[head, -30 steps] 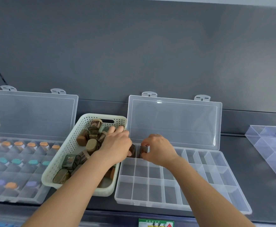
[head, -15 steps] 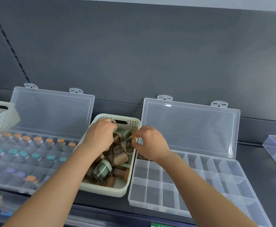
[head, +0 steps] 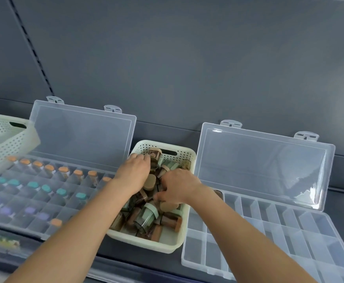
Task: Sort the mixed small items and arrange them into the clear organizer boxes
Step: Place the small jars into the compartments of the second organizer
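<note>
A cream perforated basket [head: 146, 241] in the middle holds several small brown and green jars [head: 146, 216] with tan or pale green lids. Both my hands are down inside it. My left hand [head: 133, 176] lies over the jars at the far left, fingertips against a brown square-topped jar [head: 154, 157]; what its fingers hold is hidden. My right hand [head: 177, 186] curls its fingers and thumb around a jar in the middle of the pile. The clear organizer box [head: 289, 237] to the right has its lid up and one brown jar [head: 218, 194] in its far left compartment.
A second open clear organizer [head: 34, 197] on the left holds rows of orange-, teal- and purple-capped items. Another cream basket [head: 1, 137] is held blurred at the far left. The grey shelf wall stands close behind the lids.
The view has swung right-to-left, so the boxes sit further right. My right hand has left the right organizer and dropped into the basket; my left hand has shifted toward the basket's far end.
</note>
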{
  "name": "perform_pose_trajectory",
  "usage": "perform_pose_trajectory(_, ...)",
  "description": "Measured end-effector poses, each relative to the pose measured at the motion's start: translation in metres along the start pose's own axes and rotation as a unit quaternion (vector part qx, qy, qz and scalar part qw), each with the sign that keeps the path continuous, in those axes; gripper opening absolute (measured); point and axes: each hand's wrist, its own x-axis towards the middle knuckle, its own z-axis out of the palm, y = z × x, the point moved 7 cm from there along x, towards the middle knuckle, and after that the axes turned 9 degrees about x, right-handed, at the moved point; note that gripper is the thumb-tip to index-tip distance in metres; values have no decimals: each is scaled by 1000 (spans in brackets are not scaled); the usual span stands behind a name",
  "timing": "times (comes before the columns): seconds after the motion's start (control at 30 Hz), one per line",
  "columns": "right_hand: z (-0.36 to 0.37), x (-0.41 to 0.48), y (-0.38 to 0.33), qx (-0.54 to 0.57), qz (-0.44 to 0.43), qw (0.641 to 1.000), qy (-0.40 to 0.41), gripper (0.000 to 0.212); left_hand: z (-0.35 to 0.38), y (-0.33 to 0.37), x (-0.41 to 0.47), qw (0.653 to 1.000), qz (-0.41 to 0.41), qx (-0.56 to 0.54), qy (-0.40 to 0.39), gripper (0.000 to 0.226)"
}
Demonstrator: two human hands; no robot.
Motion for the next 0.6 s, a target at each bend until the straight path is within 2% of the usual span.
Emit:
perform_pose_trajectory(0.13, -7, -4, -4, 39, -8, 999, -18, 41, -9, 4, -4, 1000, 11, -11, 22, 53)
perform_pose_trajectory(0.2, -12, -8, -1, 91, -8, 996, -16, 37, -15, 1, -7, 999, 3, -45, 17, 40)
perform_pose_trajectory(0.3, -18, -16, 6, 160, 5, 987, 14, 44, -17, -10, -9, 993, -32, -111, 4, 21)
perform_pose_trajectory(0.33, -20, -18, 8, 183, 7, 983, 30, 42, -16, -13, -10, 988, -40, -151, -6, 21)
perform_pose_trajectory(0.47, -29, -26, 19, 268, 18, 954, 135, 34, -18, -13, -15, 960, -45, -276, -24, 58)
perform_pose_trajectory(0.53, -33, -32, 27, 302, 31, 937, 174, 30, -27, -10, -17, 947, -42, -319, -3, 63)
perform_pose_trajectory(0.6, -34, -37, 37, 386, 41, 904, 182, 22, -35, -3, -17, 926, -41, -375, 13, 57)
